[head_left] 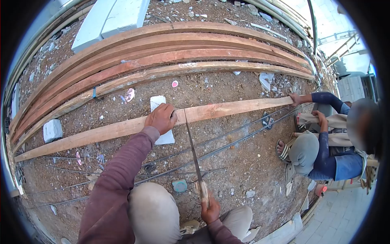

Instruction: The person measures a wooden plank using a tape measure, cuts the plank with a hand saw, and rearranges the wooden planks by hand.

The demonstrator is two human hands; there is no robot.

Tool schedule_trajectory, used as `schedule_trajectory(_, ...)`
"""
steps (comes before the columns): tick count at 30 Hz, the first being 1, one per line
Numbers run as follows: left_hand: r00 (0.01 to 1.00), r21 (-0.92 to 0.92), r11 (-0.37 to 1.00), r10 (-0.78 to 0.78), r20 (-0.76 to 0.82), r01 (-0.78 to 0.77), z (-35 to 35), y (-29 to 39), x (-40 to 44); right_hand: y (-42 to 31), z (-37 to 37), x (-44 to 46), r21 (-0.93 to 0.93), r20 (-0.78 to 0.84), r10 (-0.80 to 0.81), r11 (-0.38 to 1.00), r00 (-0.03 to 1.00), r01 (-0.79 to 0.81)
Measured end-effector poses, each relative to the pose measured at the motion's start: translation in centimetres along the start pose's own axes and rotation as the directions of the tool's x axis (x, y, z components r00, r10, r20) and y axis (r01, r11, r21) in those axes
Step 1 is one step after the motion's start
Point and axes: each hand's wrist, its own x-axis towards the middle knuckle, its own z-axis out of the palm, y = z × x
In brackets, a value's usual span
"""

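A long wooden plank (pixel 227 109) runs across the middle of the view. My left hand (pixel 161 118) is closed over it, gripping its upper edge just left of a thin dark line in the wood. My right hand (pixel 211 210) holds the wooden handle of a handsaw (pixel 194 156), low and near my knees. The narrow dark blade points away from me, and its tip meets the plank at that line. Under the plank by my left hand lies a white block (pixel 165 137). A co-worker's hand (pixel 295 99) grasps the plank's right end.
Several reddish timbers (pixel 170 56) lie lengthwise beyond the plank. White blocks (pixel 118 18) stand behind them, and a smaller one (pixel 53 130) sits at left. Thin metal rods (pixel 239 140) cross the rubble-strewn soil (pixel 243 166). A co-worker (pixel 341 162) crouches at right.
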Motion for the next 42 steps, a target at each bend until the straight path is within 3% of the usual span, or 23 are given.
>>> schedule_trajectory(2, 1.0, 0.018, 1.0, 0.01, 0.001, -0.01, 0.2, -0.1, -0.6, -0.4, -0.5, -1.4, 0.074, 0.011, 0.045, 0.996, 0.999, -0.046)
schedule_trajectory(3, 1.0, 0.016, 1.0, 0.02, -0.005, -0.02, 0.3, -0.2, -0.6, 0.9, 1.2, 1.4, -0.017, -0.034, -0.011, 1.0, 0.999, 0.011)
schedule_trajectory(5, 0.999, 0.019, 0.999, 0.034, -0.024, -0.033, 0.5, -0.2, -0.2, -2.2, 3.5, 10.2, 0.001, -0.045, -0.094, 0.996, 0.995, 0.094)
schedule_trajectory(7, 0.999, 0.031, 0.999, 0.032, -0.021, -0.031, 0.4, -0.6, -0.3, -3.0, 3.3, 10.9, 0.05, -0.048, -0.1, 0.994, 0.994, 0.102)
schedule_trajectory(8, 1.0, 0.03, 0.999, 0.028, -0.012, -0.028, 0.3, -0.5, -0.5, -2.9, 2.7, 10.5, 0.065, -0.047, -0.09, 0.994, 0.995, 0.093)
schedule_trajectory(9, 1.0, 0.019, 0.999, 0.028, 0.001, -0.028, 0.3, -0.5, -0.7, -1.3, 1.9, 7.3, 0.073, 0.005, 0.014, 0.997, 1.0, -0.014)
schedule_trajectory(11, 1.0, 0.01, 1.0, 0.011, -0.002, -0.011, 0.2, 0.1, 0.0, 0.8, 0.0, 0.1, -0.038, -0.076, -0.103, 0.994, 0.992, 0.101)
schedule_trajectory(14, 1.0, 0.028, 0.999, -0.025, 0.004, 0.025, -0.1, 0.3, -0.5, 0.5, -1.7, -1.6, -0.002, 0.01, 0.059, 0.998, 0.998, -0.059)
schedule_trajectory(15, 1.0, 0.027, 1.0, -0.015, 0.0, 0.015, 0.2, 0.1, -0.7, 0.4, -0.4, 1.4, -0.049, -0.039, -0.052, 0.998, 0.998, 0.051)
schedule_trajectory(17, 0.999, 0.017, 1.0, 0.015, -0.032, -0.015, 0.7, -0.1, 0.3, -3.2, 1.6, 9.0, -0.014, -0.023, -0.073, 0.997, 0.997, 0.073)
schedule_trajectory(20, 0.999, 0.011, 1.0, 0.025, -0.036, -0.024, 0.5, -0.4, -0.1, -3.2, 2.3, 11.1, 0.002, -0.093, -0.218, 0.976, 0.971, 0.22)
schedule_trajectory(24, 1.0, 0.024, 1.0, -0.001, -0.03, 0.001, 0.2, -0.1, 0.3, -2.5, -2.5, 2.1, -0.014, 0.041, 0.02, 1.0, 0.999, -0.019)
schedule_trajectory(27, 1.0, 0.011, 1.0, -0.019, 0.011, 0.019, 0.8, 0.3, -0.9, -4.8, -3.7, 1.6, 0.009, 0.118, 0.176, 0.984, 0.977, -0.178)
schedule_trajectory(29, 1.0, 0.027, 1.0, -0.011, 0.008, 0.011, 0.7, -0.4, 0.0, -7.0, -2.8, 7.0, 0.013, 0.057, -0.024, 1.0, 0.998, 0.023)
schedule_trajectory(31, 1.0, 0.042, 0.999, -0.002, -0.016, 0.002, 0.4, -0.3, 0.1, -9.4, -4.1, 8.6, 0.399, 0.202, -0.041, 0.916, 0.979, -0.044)
schedule_trajectory(33, 1.0, 0.049, 0.999, 0.0, -0.025, 0.001, 0.8, -0.3, -0.3, -9.8, -4.5, 9.2, 0.489, 0.256, -0.063, 0.869, 0.965, -0.073)
schedule_trajectory(36, 1.0, 0.053, 0.999, 0.008, -0.016, -0.007, 0.6, -0.3, 0.2, -8.5, -3.5, 8.5, 0.287, 0.149, -0.102, 0.956, 0.984, 0.056)
schedule_trajectory(39, 1.0, 0.041, 0.999, -0.008, 0.0, 0.008, 0.6, -0.2, -0.1, -6.2, -1.6, 7.3, 0.174, -0.063, -0.234, 0.955, 0.97, 0.241)
schedule_trajectory(42, 1.0, 0.037, 0.999, -0.009, -0.019, 0.01, 0.3, 0.1, -0.2, -5.9, -4.4, 0.1, 0.144, -0.001, -0.133, 0.981, 0.991, 0.132)
